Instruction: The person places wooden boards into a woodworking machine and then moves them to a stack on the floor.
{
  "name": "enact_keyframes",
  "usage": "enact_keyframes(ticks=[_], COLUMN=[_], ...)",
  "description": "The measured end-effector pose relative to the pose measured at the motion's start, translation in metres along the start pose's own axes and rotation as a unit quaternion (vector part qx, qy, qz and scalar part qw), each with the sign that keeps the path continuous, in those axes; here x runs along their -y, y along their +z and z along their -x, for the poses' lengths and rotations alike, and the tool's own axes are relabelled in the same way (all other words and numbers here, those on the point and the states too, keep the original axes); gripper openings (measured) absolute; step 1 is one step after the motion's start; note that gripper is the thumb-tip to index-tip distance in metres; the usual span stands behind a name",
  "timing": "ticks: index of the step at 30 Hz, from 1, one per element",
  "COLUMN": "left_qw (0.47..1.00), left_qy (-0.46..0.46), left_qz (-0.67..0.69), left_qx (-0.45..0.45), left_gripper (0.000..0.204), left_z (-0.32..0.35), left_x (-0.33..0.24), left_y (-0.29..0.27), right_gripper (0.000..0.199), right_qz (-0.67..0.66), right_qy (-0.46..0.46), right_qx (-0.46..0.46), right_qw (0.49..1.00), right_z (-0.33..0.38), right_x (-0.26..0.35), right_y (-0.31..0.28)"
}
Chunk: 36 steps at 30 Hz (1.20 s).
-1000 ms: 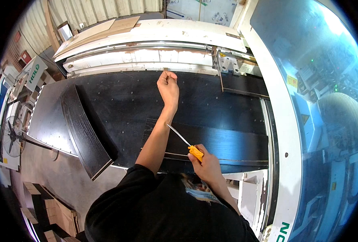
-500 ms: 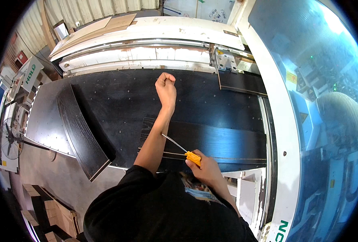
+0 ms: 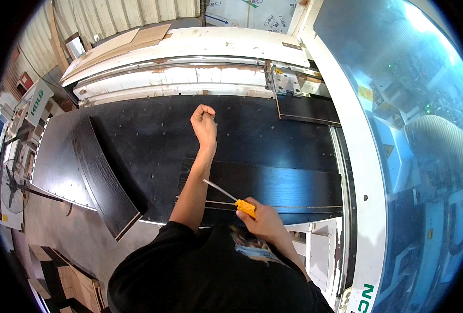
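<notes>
My right hand [image 3: 263, 218] grips a screwdriver by its yellow handle [image 3: 245, 207]. The thin metal shaft points up and left, its tip close to my left forearm. Over the dark table, my left hand [image 3: 204, 125] is raised with the fingers curled in; whatever they may hold is hidden. Below my forearm and in front of me lies a long black wood-grain board [image 3: 273, 185] with pale edges. Another black board [image 3: 106, 180] lies slantwise to the left, its near end reaching past the table's front edge.
A black panel [image 3: 310, 110] lies by a metal clamp block [image 3: 286, 82] at the back right. The white machine frame [image 3: 364, 172] and blue clear cover [image 3: 424, 156] stand on the right. Brown sheets [image 3: 129, 43] rest on the back beam. A floor fan [image 3: 15, 182] stands far left.
My left hand has come slightly toward me and to the left, fingers still curled. The screwdriver stays in my right hand, with its shaft shifted a little. The whole view has moved slightly.
</notes>
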<state>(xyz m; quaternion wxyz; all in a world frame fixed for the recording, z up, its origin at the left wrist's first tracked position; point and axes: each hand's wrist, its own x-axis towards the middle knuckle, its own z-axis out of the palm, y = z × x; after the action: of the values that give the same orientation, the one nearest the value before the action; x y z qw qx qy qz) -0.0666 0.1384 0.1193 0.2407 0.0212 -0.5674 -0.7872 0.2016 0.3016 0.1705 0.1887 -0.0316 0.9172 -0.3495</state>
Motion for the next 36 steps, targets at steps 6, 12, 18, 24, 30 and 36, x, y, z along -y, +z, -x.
enact_keyframes(ticks=[6, 12, 18, 24, 30, 36], left_qw=[1.000, 1.000, 0.998, 0.999, 0.999, 0.998], left_qy=[0.016, 0.017, 0.000, -0.009, -0.011, -0.035], left_qz=[0.001, -0.006, 0.017, -0.010, -0.008, -0.004], left_qx=[0.004, 0.021, 0.054, 0.044, 0.045, 0.050], left_gripper=[0.029, 0.029, 0.029, 0.029, 0.029, 0.028], left_z=[-0.004, 0.002, 0.007, 0.006, 0.010, 0.012], left_x=[0.003, 0.003, 0.010, 0.002, -0.003, -0.005], left_y=[-0.002, 0.001, 0.004, 0.004, 0.003, 0.003], right_gripper=[0.062, 0.061, 0.057, 0.060, 0.061, 0.060], right_qz=[0.001, -0.024, -0.040, -0.026, -0.047, -0.017], right_qy=[0.004, 0.038, 0.023, -0.012, 0.031, 0.017], right_qx=[0.048, -0.034, -0.045, 0.026, -0.031, -0.031], right_qw=[0.999, 0.998, 0.998, 0.999, 0.998, 0.999], right_z=[0.001, 0.004, 0.000, -0.003, -0.003, -0.007], right_x=[-0.007, -0.002, -0.004, -0.010, 0.000, -0.003], right_y=[0.008, 0.002, -0.003, 0.008, -0.004, 0.002])
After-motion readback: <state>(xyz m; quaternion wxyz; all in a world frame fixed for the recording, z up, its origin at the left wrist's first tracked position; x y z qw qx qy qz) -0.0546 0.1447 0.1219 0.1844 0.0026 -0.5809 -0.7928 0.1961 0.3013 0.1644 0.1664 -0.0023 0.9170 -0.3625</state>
